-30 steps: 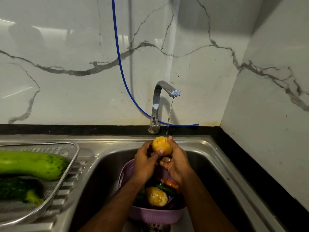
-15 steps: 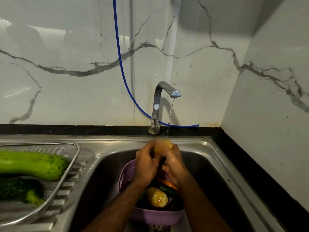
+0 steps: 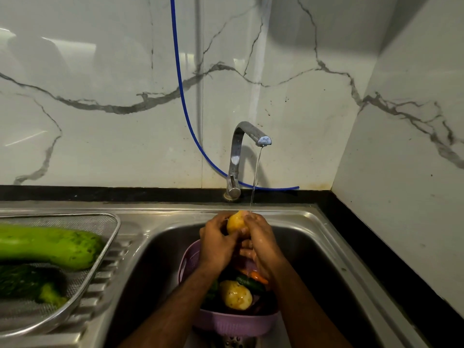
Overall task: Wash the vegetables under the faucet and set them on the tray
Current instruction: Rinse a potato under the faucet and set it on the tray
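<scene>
A yellow potato sits between both hands under the thin stream from the chrome faucet. My left hand grips it from the left and my right hand wraps it from the right, both wet. Below them a purple colander stands in the sink and holds a second potato, a carrot and dark green vegetables. On the drainboard at the left, the mesh tray carries a long light green gourd and a dark green vegetable.
A blue hose runs down the marble wall behind the faucet. A black counter strip borders the sink at the back and right. The side wall stands close on the right.
The hands have turned the potato under the water; half a second ago they almost covered it, and now its yellow top shows between them again.
</scene>
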